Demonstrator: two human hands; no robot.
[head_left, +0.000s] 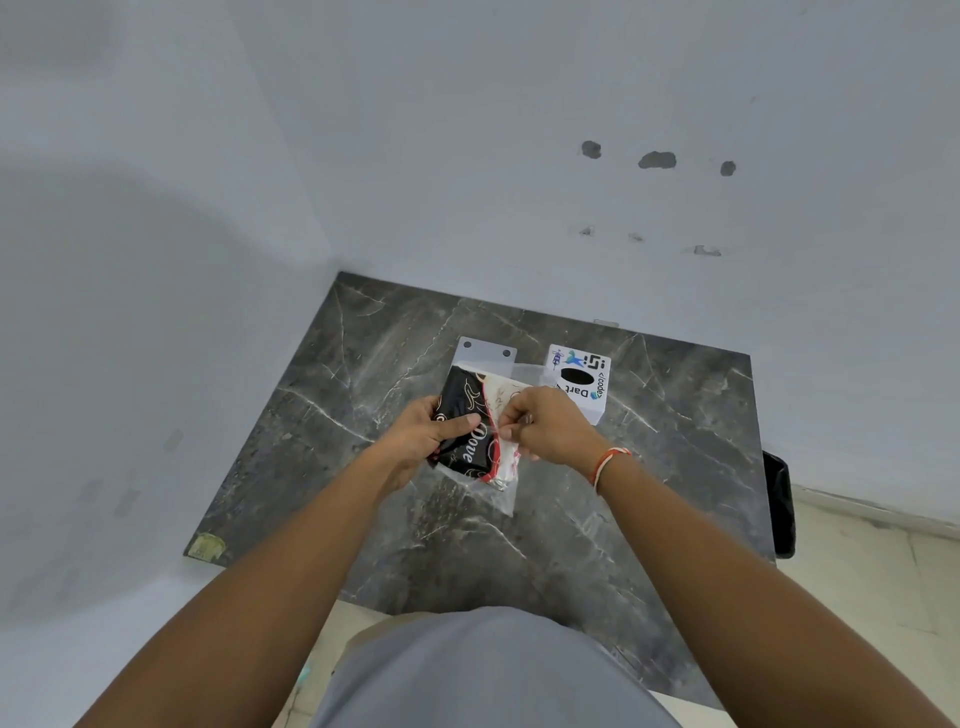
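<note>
At the middle of the dark veined marble tabletop (332, 415) is the black-and-cream plastic-wrapped Dove packet (470, 447). The left hand (423, 434) grips its left side and the right hand (545, 423) pinches its right edge. Just behind it lies a white two-holed flat plate (485, 352), and right of that a white printed cardboard box (581, 382).

**Black, gold and veined grey**

The black glossy packet (462, 415) carries gold swirls and white lettering. At its 3 o'clock, the cream paper packet (501, 402) shows red edging. The dark grey marble tabletop (415, 545) has white veins. At 1 o'clock, the white cardboard box (592, 410) bears a black oval and blue graphics.
</note>
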